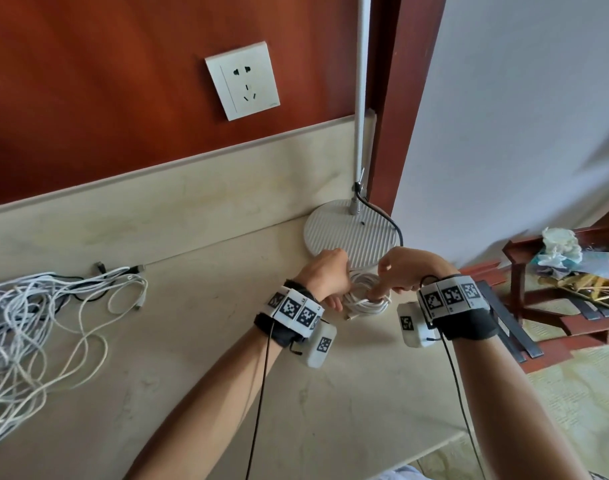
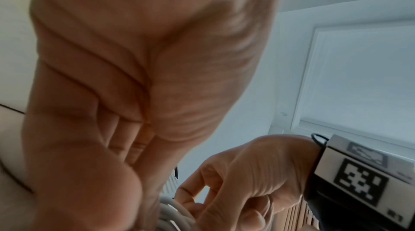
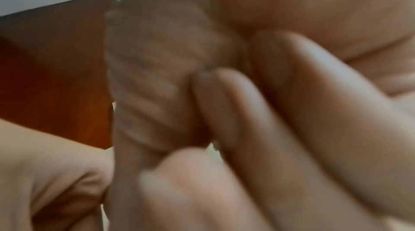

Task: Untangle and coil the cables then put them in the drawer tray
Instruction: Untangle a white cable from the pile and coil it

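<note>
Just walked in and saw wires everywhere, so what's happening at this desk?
A person is coiling a white cable with both hands: the left hand grips one side of the coil, the right hand pinches the other, in front of the lamp base. A tangled pile of cables waits on the desk. No drawer tray is in view.

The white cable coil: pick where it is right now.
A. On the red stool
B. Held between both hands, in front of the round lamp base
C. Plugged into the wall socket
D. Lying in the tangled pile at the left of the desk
B: the white cable coil sits between the left hand and the right hand, just in front of the lamp base.
</note>
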### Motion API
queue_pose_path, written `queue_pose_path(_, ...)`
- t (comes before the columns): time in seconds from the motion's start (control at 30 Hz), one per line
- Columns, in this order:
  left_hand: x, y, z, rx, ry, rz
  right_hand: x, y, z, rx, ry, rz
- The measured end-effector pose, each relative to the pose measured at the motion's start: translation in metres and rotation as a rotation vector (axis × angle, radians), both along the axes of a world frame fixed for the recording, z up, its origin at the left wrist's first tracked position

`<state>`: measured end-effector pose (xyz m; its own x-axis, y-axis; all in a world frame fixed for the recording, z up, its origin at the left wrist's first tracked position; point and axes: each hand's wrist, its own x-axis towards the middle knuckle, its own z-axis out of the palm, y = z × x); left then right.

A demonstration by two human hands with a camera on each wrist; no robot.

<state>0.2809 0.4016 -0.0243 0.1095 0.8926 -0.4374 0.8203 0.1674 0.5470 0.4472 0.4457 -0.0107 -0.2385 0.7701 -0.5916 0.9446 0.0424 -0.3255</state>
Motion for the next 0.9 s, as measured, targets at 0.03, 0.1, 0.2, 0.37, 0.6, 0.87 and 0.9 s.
queue_pose_path(0.03, -0.001, 0.0, -0.001, -0.005, -0.008, 0.004, 0.0, 0.001, 0.0, -0.006, 0.007, 0.003)
queue_pose_path(0.1, -0.003, -0.001, -0.002, -0.009, -0.026, 0.015, -0.001, 0.001, -0.001, -0.01, 0.015, 0.024)
queue_pose_path(0.2, -0.005, -0.003, -0.005, -0.01, -0.05, 0.032, -0.009, -0.002, -0.004, 0.026, 0.04, 0.061)
queue_pose_path(0.37, -0.009, -0.003, -0.004, -0.018, -0.077, 0.042, -0.014, -0.006, -0.009, 0.058, 0.164, 0.062)
queue_pose_path(0.6, -0.017, -0.006, 0.0, -0.047, -0.126, 0.036, -0.015, -0.003, -0.006, -0.057, 0.311, 0.034)
queue_pose_path(0.87, -0.031, -0.01, 0.01, 0.127, -0.106, 0.128, -0.02, 0.004, 0.006, 0.07, 0.501, -0.002)
queue_pose_path(0.9, -0.032, -0.01, 0.011, 0.159, -0.096, 0.139, -0.022, 0.005, 0.007, 0.076, 0.515, -0.003)
